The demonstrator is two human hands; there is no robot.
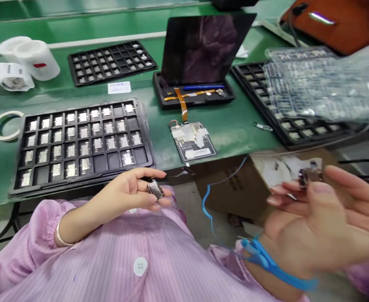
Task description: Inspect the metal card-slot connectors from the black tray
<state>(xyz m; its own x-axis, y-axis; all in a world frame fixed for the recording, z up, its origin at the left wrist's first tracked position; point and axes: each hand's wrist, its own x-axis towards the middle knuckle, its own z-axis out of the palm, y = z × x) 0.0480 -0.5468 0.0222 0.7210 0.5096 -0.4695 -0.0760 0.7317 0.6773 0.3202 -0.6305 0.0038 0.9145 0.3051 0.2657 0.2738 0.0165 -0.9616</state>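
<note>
My left hand point(124, 195) pinches a small metal connector module point(155, 189) between thumb and fingertips, held above my pink striped smock point(118, 251). My right hand point(316, 222) is blurred and holds a similar dark metal part point(310, 177) between its fingers. A blue wrist strap point(275, 268) circles my right wrist. Nearest my left hand lies a black tray point(83, 144) on the green bench, with several silver parts in its pockets and some pockets showing none.
A flex-cable circuit board point(192, 140) lies on the bench, joined by an orange ribbon to a black fixture with a dark tablet screen point(200, 50). Other black trays, a clear plastic blister sheet point(319, 86), tape rolls and a cardboard box point(231, 188) surround it.
</note>
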